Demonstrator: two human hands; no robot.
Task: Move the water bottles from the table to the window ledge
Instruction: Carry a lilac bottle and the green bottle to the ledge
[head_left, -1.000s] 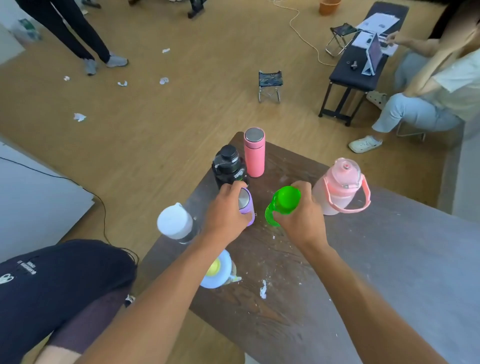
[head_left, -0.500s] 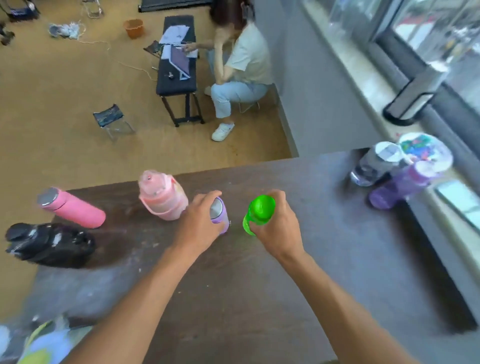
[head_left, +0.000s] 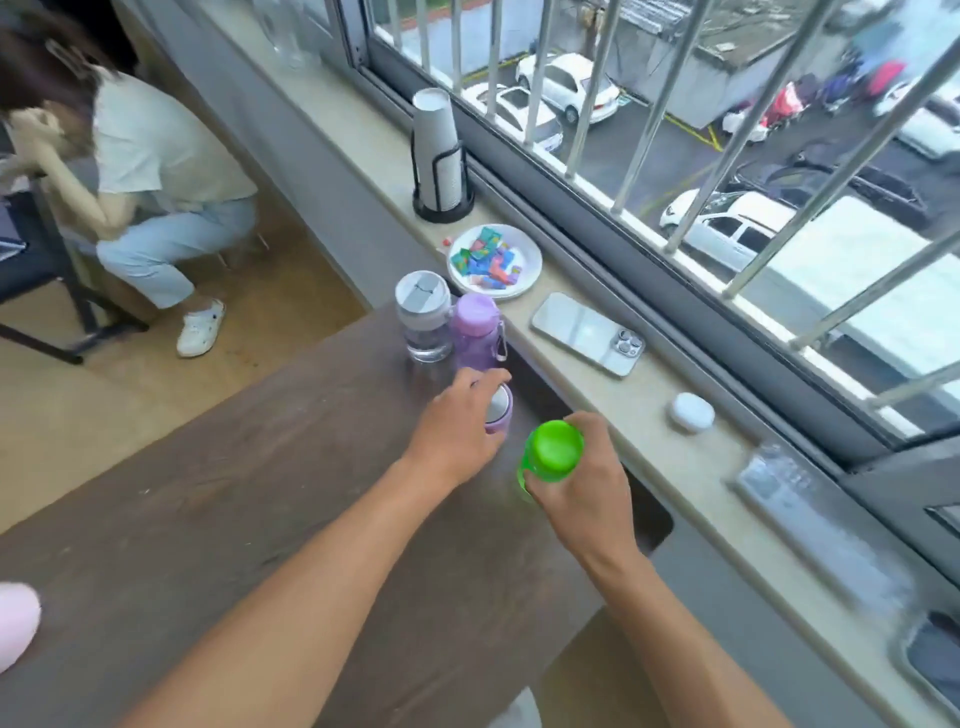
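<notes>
My left hand (head_left: 457, 428) grips a small purple bottle with a steel lid (head_left: 500, 410), held over the dark table (head_left: 260, 493) near its far edge. My right hand (head_left: 582, 488) holds a bright green bottle (head_left: 551, 452) by its top, just short of the beige window ledge (head_left: 639, 400). A clear bottle with a grey lid (head_left: 423, 314) and a lilac bottle (head_left: 475, 330) stand together at the table's far corner, against the ledge. The rounded edge of a pink bottle (head_left: 15, 623) shows at the far left.
On the ledge lie a phone (head_left: 587, 332), a white earbud case (head_left: 691, 412), a plate of coloured sweets (head_left: 493, 260) and a stack of paper cups in a black holder (head_left: 439, 156). Window bars run behind. A person (head_left: 150, 182) sits crouched at the left.
The view has swung right from the table's bottle cluster to the window ledge. Both hands have carried the purple and green bottles across the table towards the ledge.
</notes>
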